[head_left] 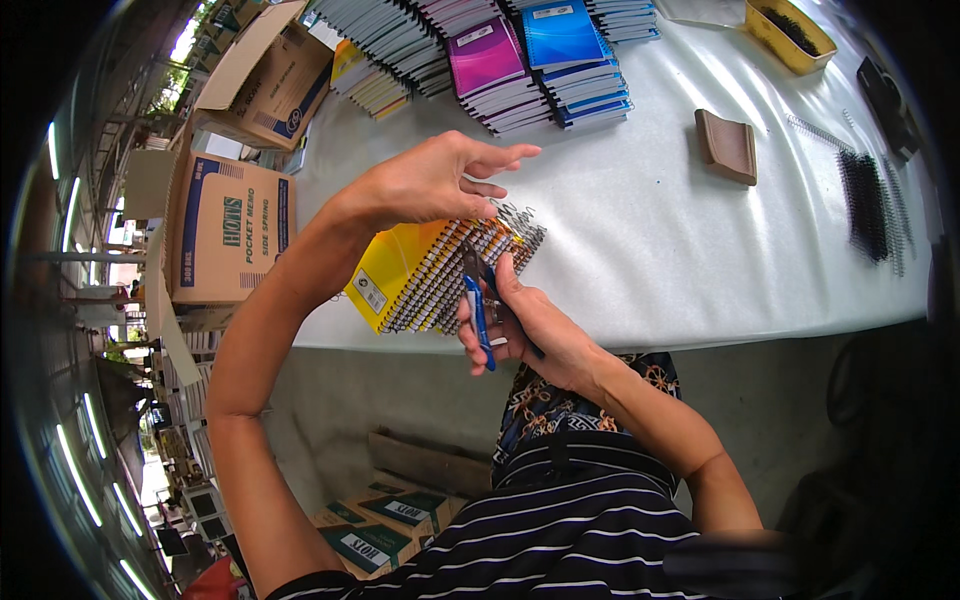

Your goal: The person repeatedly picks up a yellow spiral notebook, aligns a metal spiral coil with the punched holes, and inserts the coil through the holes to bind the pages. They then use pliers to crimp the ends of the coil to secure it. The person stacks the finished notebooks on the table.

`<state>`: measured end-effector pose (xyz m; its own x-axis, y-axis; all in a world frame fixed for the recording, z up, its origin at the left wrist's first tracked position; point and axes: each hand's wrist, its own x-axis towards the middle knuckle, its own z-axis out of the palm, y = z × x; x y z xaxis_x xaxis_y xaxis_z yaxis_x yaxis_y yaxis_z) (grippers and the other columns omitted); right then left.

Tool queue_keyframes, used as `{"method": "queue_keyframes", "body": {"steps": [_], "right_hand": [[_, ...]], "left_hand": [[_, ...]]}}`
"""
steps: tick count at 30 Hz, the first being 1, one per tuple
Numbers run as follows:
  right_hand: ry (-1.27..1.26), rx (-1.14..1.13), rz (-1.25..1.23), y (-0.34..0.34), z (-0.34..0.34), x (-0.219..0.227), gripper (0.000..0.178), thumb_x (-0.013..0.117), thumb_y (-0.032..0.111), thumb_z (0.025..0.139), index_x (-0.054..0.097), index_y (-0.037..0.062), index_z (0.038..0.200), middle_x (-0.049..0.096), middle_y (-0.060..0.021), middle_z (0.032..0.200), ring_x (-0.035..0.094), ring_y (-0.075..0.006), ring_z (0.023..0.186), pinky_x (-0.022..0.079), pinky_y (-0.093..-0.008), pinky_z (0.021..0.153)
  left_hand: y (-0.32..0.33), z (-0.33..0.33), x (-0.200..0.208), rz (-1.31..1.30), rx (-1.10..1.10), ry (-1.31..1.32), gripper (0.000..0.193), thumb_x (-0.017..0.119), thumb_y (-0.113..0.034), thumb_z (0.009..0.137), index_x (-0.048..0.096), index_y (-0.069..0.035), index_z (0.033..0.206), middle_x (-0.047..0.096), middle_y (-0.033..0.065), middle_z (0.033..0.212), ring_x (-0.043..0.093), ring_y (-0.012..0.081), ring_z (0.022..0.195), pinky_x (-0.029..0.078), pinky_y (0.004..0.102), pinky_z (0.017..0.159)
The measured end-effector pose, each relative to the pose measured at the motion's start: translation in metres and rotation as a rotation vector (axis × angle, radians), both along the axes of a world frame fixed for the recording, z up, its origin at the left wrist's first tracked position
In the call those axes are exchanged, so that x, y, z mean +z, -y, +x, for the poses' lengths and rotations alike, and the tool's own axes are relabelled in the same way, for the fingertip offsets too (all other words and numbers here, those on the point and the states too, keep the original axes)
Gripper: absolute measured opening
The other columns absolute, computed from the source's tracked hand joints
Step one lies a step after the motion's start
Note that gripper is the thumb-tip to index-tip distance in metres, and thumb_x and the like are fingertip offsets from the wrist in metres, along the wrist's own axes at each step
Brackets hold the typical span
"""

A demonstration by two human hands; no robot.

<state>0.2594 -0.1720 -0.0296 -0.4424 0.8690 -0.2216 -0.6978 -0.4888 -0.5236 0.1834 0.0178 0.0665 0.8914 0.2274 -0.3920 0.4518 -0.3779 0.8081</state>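
Observation:
A stack of yellow spiral notebooks [395, 262] lies fanned near the table's front edge, its wire coils facing right. Loose coil ends [518, 222] stick out past the covers at the far side. My right hand [530, 330] is wrapped round pliers with blue handles [478, 315], whose dark jaws point at the coils. Above the far end of the stack is my left hand [440, 180], fingers apart and stretched to the right. Its lower fingertips are close to the coil ends; whether they touch cannot be seen.
Piles of blue notebooks [565, 35] and purple notebooks [487, 55] stand at the back. Open cardboard boxes [235, 225] line the left side. A brown curved block [726, 147], a yellow tray [812, 52] and black spiral coils [865, 205] lie on the right of the white-covered table [650, 270].

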Motion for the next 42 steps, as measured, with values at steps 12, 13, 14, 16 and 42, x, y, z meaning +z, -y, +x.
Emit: {"method": "queue_keyframes", "body": {"steps": [12,13,14,16,42], "right_hand": [[0.023,0.006,-0.011,-0.008,0.003,0.006,0.074,0.021,0.067,0.097,0.057,0.0030,0.103,0.060,-0.0066,0.082,0.062,-0.0177,0.072,0.059,-0.0388,0.076],[0.026,0.002,-0.009,-0.006,0.003,0.006,0.074,0.021,0.067,0.097,0.057,0.0030,0.103,0.060,-0.0067,0.082,0.062,-0.0177,0.072,0.059,-0.0387,0.076],[0.028,-0.001,-0.008,-0.005,0.002,0.006,0.074,0.021,0.067,0.097,0.057,0.0029,0.103,0.060,-0.0067,0.082,0.062,-0.0177,0.072,0.059,-0.0387,0.076],[0.030,-0.034,0.008,-0.009,0.002,0.004,0.074,0.021,0.067,0.097,0.058,0.0029,0.102,0.060,-0.0069,0.081,0.062,-0.0173,0.071,0.058,-0.0371,0.071],[0.035,-0.061,-0.040,-0.006,0.007,-0.002,0.069,0.029,0.065,0.098,0.060,0.0036,0.095,0.056,-0.0034,0.072,0.056,-0.0146,0.063,0.051,-0.0295,0.060]], "left_hand": [[0.003,-0.001,0.000,-0.031,0.088,0.072,0.062,0.065,0.004,0.079,0.046,0.005,0.138,0.041,0.0161,0.150,0.047,0.0321,0.131,0.047,0.0411,0.104],[0.004,-0.001,0.001,-0.034,0.096,0.071,0.062,0.065,0.004,0.079,0.046,0.005,0.138,0.041,0.0159,0.150,0.047,0.0320,0.131,0.047,0.0411,0.104],[0.004,-0.001,0.001,-0.039,0.092,0.065,0.063,0.066,0.005,0.078,0.046,0.004,0.139,0.041,0.0145,0.150,0.047,0.0299,0.132,0.047,0.0408,0.106],[0.003,-0.002,0.001,-0.049,0.080,0.054,0.066,0.067,0.007,0.078,0.045,0.001,0.140,0.041,0.0117,0.150,0.045,0.0256,0.133,0.045,0.0403,0.108],[0.007,0.001,-0.001,0.056,0.044,-0.006,0.066,0.069,0.005,0.079,0.045,0.002,0.140,0.043,0.0110,0.149,0.051,0.0269,0.128,0.044,0.0394,0.108]]}}
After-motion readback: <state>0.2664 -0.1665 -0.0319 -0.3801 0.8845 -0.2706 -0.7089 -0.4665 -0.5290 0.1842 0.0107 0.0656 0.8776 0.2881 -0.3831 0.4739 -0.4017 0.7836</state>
